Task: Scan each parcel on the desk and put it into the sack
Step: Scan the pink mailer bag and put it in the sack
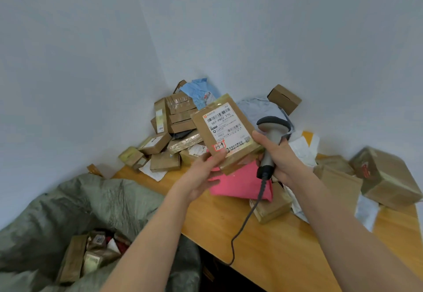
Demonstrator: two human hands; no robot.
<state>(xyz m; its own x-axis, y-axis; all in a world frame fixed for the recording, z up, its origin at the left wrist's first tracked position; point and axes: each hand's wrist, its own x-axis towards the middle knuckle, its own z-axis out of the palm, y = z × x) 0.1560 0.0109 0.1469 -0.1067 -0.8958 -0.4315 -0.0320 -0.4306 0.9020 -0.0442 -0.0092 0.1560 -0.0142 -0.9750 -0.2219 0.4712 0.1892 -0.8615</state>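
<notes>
Brown parcel [225, 131], pink mailer [242, 184], grey-green sack [68, 204]

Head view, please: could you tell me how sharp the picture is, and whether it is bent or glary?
Head view: wide-angle bending curves the desk edge and walls; light is soft and even, no glare; the large print on the held parcel reads clearly, while the sack is slightly soft.

Soft even daylight, faint shadows; wide-angle bending at edges (corners worst), slight overall softness.
</notes>
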